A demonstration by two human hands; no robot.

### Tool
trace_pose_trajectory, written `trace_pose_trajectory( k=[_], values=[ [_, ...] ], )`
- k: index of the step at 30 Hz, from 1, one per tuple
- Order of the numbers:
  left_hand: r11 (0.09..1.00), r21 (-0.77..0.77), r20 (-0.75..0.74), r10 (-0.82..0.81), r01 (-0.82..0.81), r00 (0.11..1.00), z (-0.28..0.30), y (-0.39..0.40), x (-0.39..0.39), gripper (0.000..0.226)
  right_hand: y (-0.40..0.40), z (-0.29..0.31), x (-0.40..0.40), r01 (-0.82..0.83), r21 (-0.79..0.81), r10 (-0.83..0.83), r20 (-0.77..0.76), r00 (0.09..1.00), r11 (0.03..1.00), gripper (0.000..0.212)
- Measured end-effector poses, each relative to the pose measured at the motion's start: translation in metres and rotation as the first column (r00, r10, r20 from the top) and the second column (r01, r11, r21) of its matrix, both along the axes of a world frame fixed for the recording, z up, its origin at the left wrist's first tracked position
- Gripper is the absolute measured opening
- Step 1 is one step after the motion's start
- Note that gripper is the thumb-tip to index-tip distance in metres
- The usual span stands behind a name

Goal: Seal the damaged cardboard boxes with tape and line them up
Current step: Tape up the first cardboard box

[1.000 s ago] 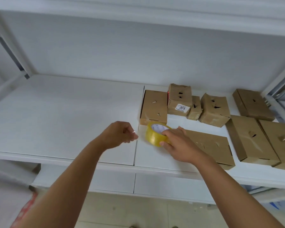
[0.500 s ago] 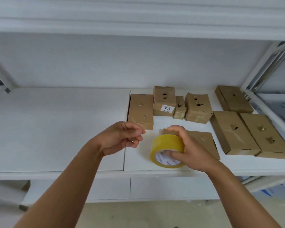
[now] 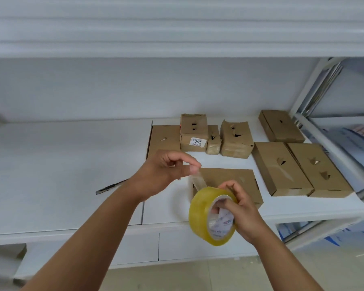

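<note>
Eight brown cardboard boxes lie on the right half of a white shelf (image 3: 61, 175), each pierced with small torn holes. Furthest left on the shelf is a thin dark strip (image 3: 111, 186), which cannot be identified. Next comes the left hand (image 3: 166, 175), raised above the shelf, its thumb and forefinger pinching the free end of a clear tape strip (image 3: 199, 181) that runs down to the roll. Behind that hand lies a flat box (image 3: 164, 139), and just beside it a taller labelled box (image 3: 193, 133) with a white sticker, then a narrow small box (image 3: 213, 140), then a dented box (image 3: 235, 139). Nearer the front edge a wide flat box (image 3: 229, 179) lies partly behind the yellowish tape roll (image 3: 200, 215), which is held in the air in front of the shelf edge. The right hand (image 3: 240, 213) grips that roll, fingers hooked through its white core. Further right two long boxes (image 3: 280, 169) (image 3: 319, 171) lie side by side, touching, with one back box (image 3: 281, 126) behind them near the white shelf post (image 3: 307, 97).
</note>
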State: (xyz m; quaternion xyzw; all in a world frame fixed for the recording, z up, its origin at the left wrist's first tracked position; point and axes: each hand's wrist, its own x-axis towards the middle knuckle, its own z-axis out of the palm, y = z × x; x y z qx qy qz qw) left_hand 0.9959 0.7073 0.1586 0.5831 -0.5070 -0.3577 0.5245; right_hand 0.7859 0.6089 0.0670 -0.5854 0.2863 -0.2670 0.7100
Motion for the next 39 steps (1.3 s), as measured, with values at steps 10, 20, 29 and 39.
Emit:
trace_pose_trajectory(
  k=[10,20,29,39],
  values=[
    [0.962,-0.268,0.547,0.194,-0.049,0.815,0.017,-0.046,-0.097,0.009,-0.019,-0.013,-0.045,-0.128,0.211,0.123,0.035,0.992,0.969,0.028],
    [0.937,-0.342,0.652,0.286,-0.065,0.702,0.022,-0.077,-0.117,0.009,-0.046,-0.037,-0.082,-0.268,0.251,0.301,-0.102,0.948,0.930,0.020],
    [0.912,-0.287,0.494,0.403,-0.292,0.770,-0.024,-0.097,-0.106,0.008,-0.060,-0.058,-0.099,-0.393,-0.023,0.329,-0.503,0.799,0.919,0.032],
    [0.978,-0.069,0.723,-0.088,0.198,0.686,0.009,-0.072,-0.120,0.011,-0.051,-0.074,-0.097,-0.430,-0.125,0.265,-0.626,0.733,0.894,0.024]
  ],
)
